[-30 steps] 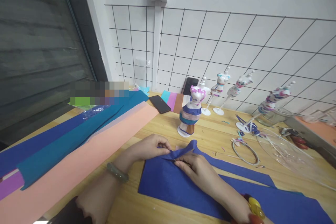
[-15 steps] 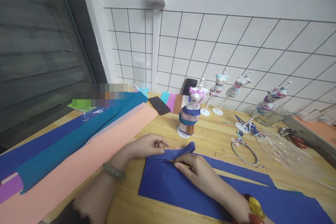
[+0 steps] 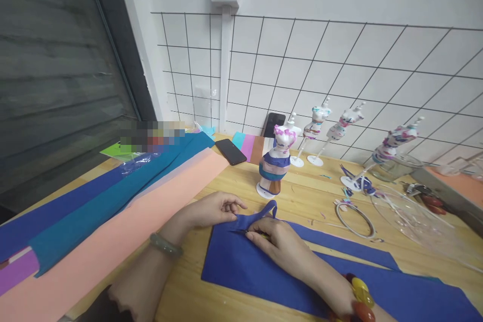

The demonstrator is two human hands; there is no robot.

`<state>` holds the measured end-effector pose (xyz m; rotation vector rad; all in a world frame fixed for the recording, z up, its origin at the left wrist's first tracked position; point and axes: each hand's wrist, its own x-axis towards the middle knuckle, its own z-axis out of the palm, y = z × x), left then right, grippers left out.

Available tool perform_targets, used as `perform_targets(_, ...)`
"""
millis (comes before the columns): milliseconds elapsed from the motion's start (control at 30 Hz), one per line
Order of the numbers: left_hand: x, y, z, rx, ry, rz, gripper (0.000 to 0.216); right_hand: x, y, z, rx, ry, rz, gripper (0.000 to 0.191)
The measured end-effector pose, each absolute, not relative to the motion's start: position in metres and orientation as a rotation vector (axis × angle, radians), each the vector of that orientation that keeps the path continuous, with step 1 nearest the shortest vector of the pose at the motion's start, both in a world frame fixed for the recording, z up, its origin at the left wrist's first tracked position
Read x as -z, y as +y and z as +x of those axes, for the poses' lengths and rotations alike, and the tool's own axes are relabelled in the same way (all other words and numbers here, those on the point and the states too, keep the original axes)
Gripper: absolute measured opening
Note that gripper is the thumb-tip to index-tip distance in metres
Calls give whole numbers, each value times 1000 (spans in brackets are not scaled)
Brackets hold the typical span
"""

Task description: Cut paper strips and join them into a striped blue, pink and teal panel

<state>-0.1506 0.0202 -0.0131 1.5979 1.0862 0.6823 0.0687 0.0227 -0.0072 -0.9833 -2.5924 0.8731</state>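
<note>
Blue sheet (image 3: 241, 269), thin & matte, prob. cloth or crepe-type paper, lies flat on the wooden bench (image 3: 181, 297) in front of the person, running off to the R. A long strip (image 3: 347, 244) lies along its far edge, parted from it by a cut but seemingly joined at the L end; it arches up in a loop just beyond the R hand (image 3: 273, 236). R hand is closed around what looks like small scissors (image 3: 238, 232); only a dark blade & a bit of yellow handle show, so can't tell how wide the blades stand. Blade points L, at the cut, near the sheet's L end. L hand (image 3: 219, 209): fingers loosely curled, thumb low at the sheet's far L corner; looks to be touching, but can't tell if it's a pinch.

Handling: should be v. light & limp, not slippery, easy to tear at the narrow strip. Best hold: L end btwn thumb & index, close to the cut but clear of the blade, lightly taut; no tugging on the loop.

Vs. 1 s ago: L fingers were pinching the strip up by the blade; now they sit back at the corner. Blade is nearer the L edge than 0.5 s ago & the loop's rounder. Mini mannequin (image 3: 274, 171) beyond hasn't moved.
</note>
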Motion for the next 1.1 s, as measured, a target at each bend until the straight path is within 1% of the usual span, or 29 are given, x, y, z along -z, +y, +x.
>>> perform_targets(167,13,20,-150,-687,1056,1609,29,6,23,63,-880,-2590,-970,23)
perform_targets(500,8,19,-150,-670,1020,1623,32,8,23,57,-883,-2582,-946,22)
perform_targets(1100,5,19,-151,-677,1056,1612,33,12,19,58,-870,-2546,-979,25)
